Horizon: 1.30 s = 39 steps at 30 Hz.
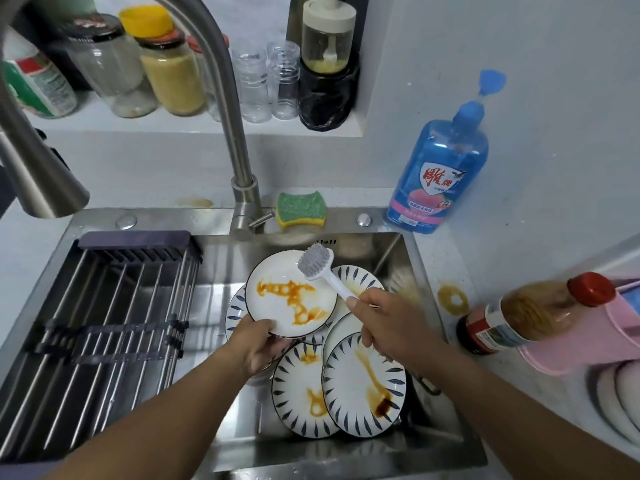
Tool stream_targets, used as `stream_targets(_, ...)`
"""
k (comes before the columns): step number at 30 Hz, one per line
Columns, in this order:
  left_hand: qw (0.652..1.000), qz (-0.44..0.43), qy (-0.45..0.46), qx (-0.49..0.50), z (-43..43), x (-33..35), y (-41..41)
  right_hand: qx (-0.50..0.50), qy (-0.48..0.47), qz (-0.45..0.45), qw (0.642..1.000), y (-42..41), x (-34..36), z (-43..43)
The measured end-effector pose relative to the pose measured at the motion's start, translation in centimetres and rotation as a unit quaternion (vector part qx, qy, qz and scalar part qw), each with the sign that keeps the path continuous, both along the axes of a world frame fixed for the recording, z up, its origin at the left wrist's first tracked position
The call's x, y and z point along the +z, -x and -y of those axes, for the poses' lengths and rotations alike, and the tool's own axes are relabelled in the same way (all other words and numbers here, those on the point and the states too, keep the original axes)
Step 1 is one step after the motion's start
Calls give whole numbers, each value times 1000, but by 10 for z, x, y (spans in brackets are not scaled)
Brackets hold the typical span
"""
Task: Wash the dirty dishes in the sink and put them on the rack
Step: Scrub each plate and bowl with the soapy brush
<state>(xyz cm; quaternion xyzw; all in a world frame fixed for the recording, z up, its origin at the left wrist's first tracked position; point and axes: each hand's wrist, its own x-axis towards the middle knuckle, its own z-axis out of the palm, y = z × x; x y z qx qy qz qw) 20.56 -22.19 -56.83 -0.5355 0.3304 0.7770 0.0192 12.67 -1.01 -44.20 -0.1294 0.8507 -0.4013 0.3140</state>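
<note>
Left hand (256,344) grips plate (291,295) — sink (346,452) holds plates (363,386).

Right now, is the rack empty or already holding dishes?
Empty: the rack holds no dishes on its bars. The stained plates lie in the sink; the left hand grips a sauce-smeared plate.

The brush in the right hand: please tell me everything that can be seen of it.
The brush has a white plastic-looking handle and an oval head of grey bristles that face up toward the camera. The right hand grips the lower handle; the head stands over the far rim of the sauce-stained plate that the left hand holds. Whether it touches the plate cannot be told.
</note>
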Motion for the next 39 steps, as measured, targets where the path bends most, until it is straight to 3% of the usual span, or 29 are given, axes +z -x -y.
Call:
stream_targets(4,999,-37,-4,-21,7,21,-21,56,-55,-83,993,-2,1,-1)
stream_targets(11,997,-62,-27,-31,6,50,-49,144,-167,-211,952,-9,16,4)
stream_targets(18,992,-108,-43,-51,-7,77,-62,231,-331,-267,875,-32,34,24)
stream_targets(22,986,-124,-46,-103,-8,97,-72,298,-319,-243,866,-46,53,42)
stream_targets(26,985,-133,-26,-104,12,121,-83,375,-336,-285,816,-63,79,26)
stream_targets(29,982,-154,-17,-108,23,139,-92,351,-399,-316,786,-49,97,16)
stream_targets(32,974,-158,-15,-161,21,153,-97,329,-390,-328,795,-45,112,37)
stream_targets(35,968,-160,-10,-194,15,160,-101,369,-339,-350,791,-58,123,59)
stream_targets(39,974,-169,-1,-154,28,163,-109,408,-326,-321,790,-75,130,31)
